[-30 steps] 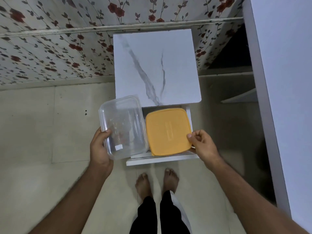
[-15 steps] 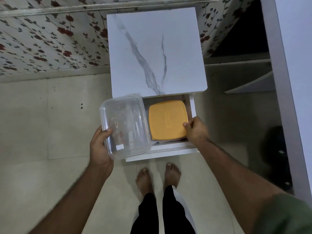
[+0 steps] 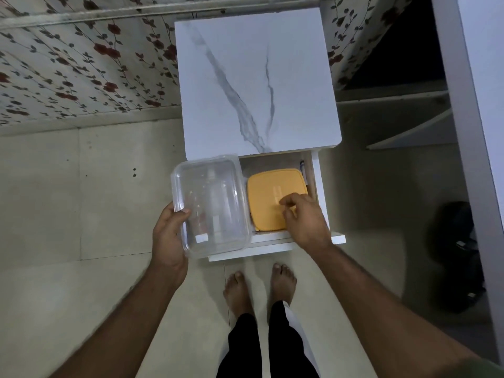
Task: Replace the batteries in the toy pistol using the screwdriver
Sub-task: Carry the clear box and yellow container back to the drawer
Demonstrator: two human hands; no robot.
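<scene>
1. The left hand [image 3: 169, 236] grips the near left edge of a clear plastic container [image 3: 211, 205], thumb over the rim, and holds it up over the left part of an open drawer [image 3: 317, 192].
2. The right hand [image 3: 304, 216] reaches into the drawer, its fingers loosely bent with the fingertips touching the top of an orange lid [image 3: 270, 197]; it grips nothing that can be seen.
3. The clear container looks empty apart from a small white label near its near corner; neither the toy pistol, the screwdriver nor batteries can be made out in it or elsewhere.
4. The orange lid lies flat in the right part of the drawer, just beside the clear container.
5. A thin pen-like object [image 3: 302, 167] lies along the drawer's right wall, beyond the right hand.
6. The drawer belongs to a small white cabinet whose marble-patterned worktop [image 3: 256, 85] sits beyond it.
7. Two bare feet [image 3: 259, 287] stand on the tiled floor [image 3: 81, 214] just before the drawer front.
8. A floral-patterned wall [image 3: 81, 64] runs behind the cabinet.
</scene>
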